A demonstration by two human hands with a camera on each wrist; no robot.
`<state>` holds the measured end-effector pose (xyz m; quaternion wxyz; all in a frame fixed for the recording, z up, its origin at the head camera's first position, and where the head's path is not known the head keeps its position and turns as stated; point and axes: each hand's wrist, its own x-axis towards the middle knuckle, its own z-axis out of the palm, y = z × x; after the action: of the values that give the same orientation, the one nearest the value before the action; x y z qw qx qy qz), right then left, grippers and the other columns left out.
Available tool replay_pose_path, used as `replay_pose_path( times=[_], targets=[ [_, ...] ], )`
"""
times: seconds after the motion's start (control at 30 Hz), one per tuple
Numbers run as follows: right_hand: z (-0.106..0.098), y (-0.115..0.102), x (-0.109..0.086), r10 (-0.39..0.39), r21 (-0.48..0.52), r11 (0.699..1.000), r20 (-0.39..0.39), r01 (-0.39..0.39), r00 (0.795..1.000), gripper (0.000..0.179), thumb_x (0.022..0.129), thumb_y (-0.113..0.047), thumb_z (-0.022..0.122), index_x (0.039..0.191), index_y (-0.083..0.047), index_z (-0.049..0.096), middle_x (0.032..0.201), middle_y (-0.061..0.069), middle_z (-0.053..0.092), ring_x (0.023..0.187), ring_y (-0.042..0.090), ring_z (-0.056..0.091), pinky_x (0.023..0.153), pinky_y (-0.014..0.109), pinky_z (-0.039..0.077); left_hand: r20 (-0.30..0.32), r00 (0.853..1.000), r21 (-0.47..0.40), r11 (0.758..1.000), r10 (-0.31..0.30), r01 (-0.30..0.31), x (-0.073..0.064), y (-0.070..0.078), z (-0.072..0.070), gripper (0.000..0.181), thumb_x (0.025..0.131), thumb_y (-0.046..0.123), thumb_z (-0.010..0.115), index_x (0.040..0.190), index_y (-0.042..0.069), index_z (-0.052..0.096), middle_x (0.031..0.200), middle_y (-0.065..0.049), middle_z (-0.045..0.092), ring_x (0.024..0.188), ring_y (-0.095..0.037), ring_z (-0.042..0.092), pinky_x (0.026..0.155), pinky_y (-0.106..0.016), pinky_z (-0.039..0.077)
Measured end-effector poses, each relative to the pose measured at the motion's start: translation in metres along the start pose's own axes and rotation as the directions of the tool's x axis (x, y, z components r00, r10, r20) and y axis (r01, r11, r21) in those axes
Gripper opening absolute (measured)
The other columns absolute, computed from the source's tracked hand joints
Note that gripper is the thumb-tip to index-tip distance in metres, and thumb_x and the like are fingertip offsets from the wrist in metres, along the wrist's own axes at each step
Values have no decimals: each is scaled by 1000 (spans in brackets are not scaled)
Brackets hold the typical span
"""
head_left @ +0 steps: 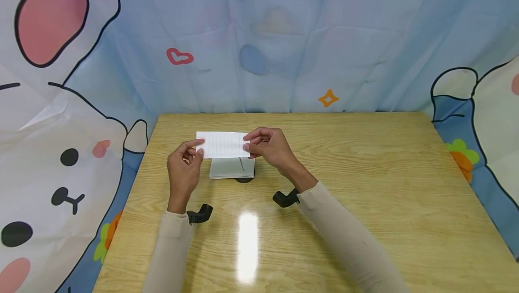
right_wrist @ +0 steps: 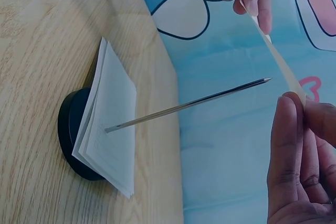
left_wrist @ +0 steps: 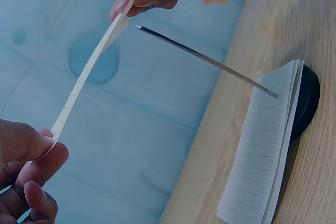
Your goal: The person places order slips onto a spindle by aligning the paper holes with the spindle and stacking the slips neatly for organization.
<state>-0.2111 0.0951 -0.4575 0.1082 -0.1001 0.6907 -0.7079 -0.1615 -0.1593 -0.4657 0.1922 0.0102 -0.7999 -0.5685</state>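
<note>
A lined paper slip (head_left: 223, 144) is stretched between both hands. The left hand (head_left: 184, 167) pinches its left end between thumb and fingers; the right hand (head_left: 272, 148) pinches its right end. Below the slip stands a receipt spike, its metal rod (right_wrist: 189, 104) rising to a sharp point from a round black base (right_wrist: 73, 129). Several paper sheets (left_wrist: 257, 145) lie on that base, pierced by the rod. In both wrist views the held slip is seen nearly edge-on, beyond the rod's tip and apart from the stack.
The spike stands on a wood-grain table (head_left: 365, 203), with a bright light reflection in front of it. A blue cartoon-print curtain (head_left: 284, 49) hangs behind the table and along its sides. Each wrist wears a black camera mount (head_left: 200, 214).
</note>
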Motion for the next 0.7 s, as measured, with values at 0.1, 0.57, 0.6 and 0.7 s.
replay_pose_path(
  times=[0.1,0.57,0.6,0.7],
  targets=[
    [1,1,0,5,-2,1000,-5,-5,1000,20,92,-1,81,111,3,75,85,5,72,73,17,75,74,37,66,-1,1000,2,1000,0,0,0,-2,0,21,98,4,71,116,11,81,80,-5,58,68,-17,47,59,-23,36],
    [3,8,-2,34,-5,999,-22,-34,999,26,92,1,80,115,7,73,83,5,69,72,16,74,81,49,65,-4,1000,-1,1000,-18,18,0,-11,3,21,96,4,72,114,10,81,79,-7,60,68,-15,47,59,-22,35],
    [3,9,-2,32,-3,999,-22,-32,999,26,92,1,80,116,8,73,83,5,69,72,16,74,81,48,65,-4,1000,-2,1000,-18,18,0,-11,3,21,96,4,72,114,10,81,78,-7,60,68,-16,47,59,-21,35],
    [4,11,-2,23,5,1000,-24,-23,999,25,92,2,80,115,8,72,82,5,69,71,16,74,78,43,66,-5,1000,-4,1000,-16,16,0,-13,4,21,96,3,72,114,10,81,78,-6,60,68,-19,47,58,-21,35]
  ],
)
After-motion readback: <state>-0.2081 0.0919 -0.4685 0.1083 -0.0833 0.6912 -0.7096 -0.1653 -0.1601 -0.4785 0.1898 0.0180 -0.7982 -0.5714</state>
